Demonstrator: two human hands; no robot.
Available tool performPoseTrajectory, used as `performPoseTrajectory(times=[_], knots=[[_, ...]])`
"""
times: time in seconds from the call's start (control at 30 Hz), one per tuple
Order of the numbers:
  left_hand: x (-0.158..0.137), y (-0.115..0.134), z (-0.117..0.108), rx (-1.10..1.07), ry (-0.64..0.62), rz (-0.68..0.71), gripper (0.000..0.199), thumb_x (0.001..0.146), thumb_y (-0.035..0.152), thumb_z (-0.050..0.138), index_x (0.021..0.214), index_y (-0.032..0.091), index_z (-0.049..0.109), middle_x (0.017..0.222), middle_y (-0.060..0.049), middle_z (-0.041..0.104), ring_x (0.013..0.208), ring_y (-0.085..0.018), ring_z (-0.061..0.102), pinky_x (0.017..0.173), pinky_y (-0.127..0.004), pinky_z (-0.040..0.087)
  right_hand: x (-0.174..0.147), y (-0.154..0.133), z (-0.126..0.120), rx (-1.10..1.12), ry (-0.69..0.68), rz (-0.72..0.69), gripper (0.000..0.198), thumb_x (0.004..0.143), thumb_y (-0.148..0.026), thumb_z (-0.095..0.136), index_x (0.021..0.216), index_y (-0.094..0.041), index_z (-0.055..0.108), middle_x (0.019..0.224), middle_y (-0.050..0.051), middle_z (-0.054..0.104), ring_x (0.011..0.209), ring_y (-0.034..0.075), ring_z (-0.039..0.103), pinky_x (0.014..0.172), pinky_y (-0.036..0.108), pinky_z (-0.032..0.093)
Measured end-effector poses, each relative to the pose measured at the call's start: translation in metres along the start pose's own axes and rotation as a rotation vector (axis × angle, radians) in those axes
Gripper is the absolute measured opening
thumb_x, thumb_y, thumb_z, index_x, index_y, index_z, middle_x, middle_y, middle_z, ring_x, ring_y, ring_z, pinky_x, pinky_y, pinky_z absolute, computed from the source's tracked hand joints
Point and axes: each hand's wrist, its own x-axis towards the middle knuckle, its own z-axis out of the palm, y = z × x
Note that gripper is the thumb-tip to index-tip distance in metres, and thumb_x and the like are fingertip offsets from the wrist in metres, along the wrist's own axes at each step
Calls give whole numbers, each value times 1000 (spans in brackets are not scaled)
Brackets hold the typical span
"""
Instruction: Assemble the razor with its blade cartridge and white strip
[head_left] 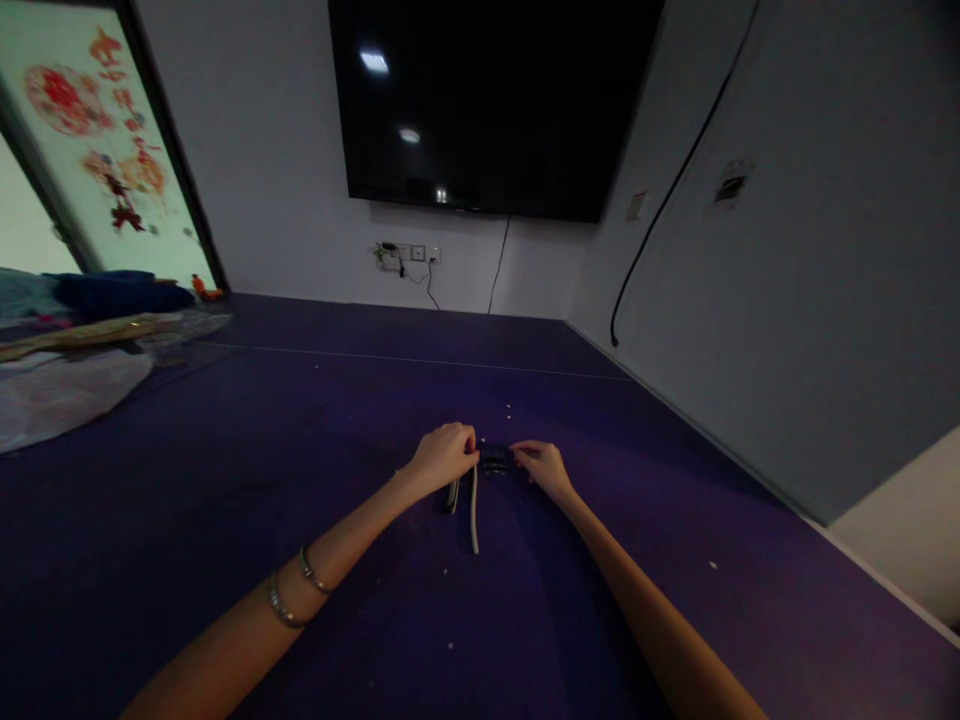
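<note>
My left hand (445, 457) is closed in a pinch, its fingertips at the upper end of a pale cord-like strip (474, 515). A second, shorter pale piece with a dark end (453, 496) shows just below that hand. Between my two hands a small black object with faint lines across it (494, 461) lies on the purple surface; its kind is too dim to tell. My right hand (544, 467) is beside its right edge, thumb and forefinger drawn together. Whatever those fingertips hold, if anything, is too small to make out.
White specks (712, 565) dot the purple surface (360, 600). Folded cloths (120, 295) and a whitish sheet (75, 395) lie at the far left. A large screen (495, 100) hangs on the wall above sockets (418, 253). A black cable (667, 200) runs down the right wall.
</note>
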Motion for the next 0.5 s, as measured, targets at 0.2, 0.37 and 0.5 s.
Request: performPoseTrajectory(times=[0.2, 0.37, 0.5], knots=[[-31, -15, 9, 99, -214, -123, 23, 76, 39, 50, 75, 20, 64, 81, -5, 66, 75, -22, 63, 64, -32, 47, 0, -1, 0, -44, 8, -17, 26, 70, -28, 53, 84, -13, 69, 60, 3, 62, 52, 13, 57, 31, 15, 39], [-36, -16, 21, 158, -239, -170, 35, 79, 46, 44, 79, 18, 65, 83, -8, 67, 79, -24, 64, 67, -35, 49, -3, -6, 0, -54, 0, -25, 25, 70, -26, 52, 83, -13, 69, 60, 3, 62, 53, 13, 57, 32, 15, 39], [-33, -10, 29, 183, -220, -179, 38, 82, 44, 39, 83, 17, 66, 87, -10, 68, 81, -26, 65, 68, -38, 49, -4, -8, 0, -65, 5, -10, 24, 70, -25, 52, 83, -14, 69, 61, 2, 62, 53, 12, 57, 33, 15, 39]])
